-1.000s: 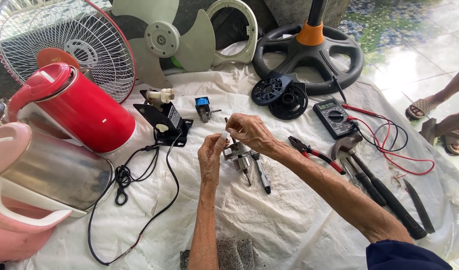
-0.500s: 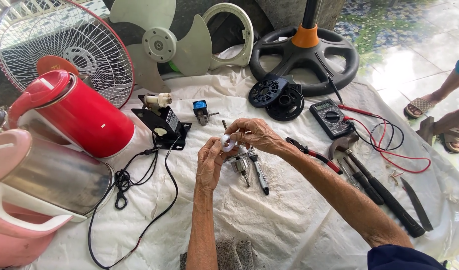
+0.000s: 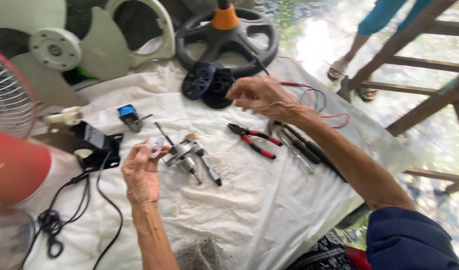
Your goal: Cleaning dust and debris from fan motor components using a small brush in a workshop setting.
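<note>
My left hand (image 3: 141, 172) pinches a small white plastic part (image 3: 155, 145) between thumb and fingers, just left of a small metal motor with a shaft (image 3: 182, 156) lying on the white cloth (image 3: 249, 210). My right hand (image 3: 262, 96) hovers with fingers loosely spread and nothing in it, beside two round black plastic parts (image 3: 209, 86) and above red-handled pliers (image 3: 254, 140). A screwdriver with a dark handle (image 3: 206, 163) lies next to the motor.
Red kettle (image 3: 14, 170) and fan grille (image 3: 9, 97) at left, pale fan blades (image 3: 64, 50) behind. Black fan base with orange collar (image 3: 227, 32) at back. Black power cord (image 3: 64, 215), blue part (image 3: 128, 114), dark-handled tools (image 3: 302, 147), red wires (image 3: 334, 117). Another person's sandalled feet (image 3: 339, 70), wooden frame (image 3: 419, 65).
My hands have come apart: the right hand moved up and right toward the black round parts, the left keeps the white part. The view shifted right and closer.
</note>
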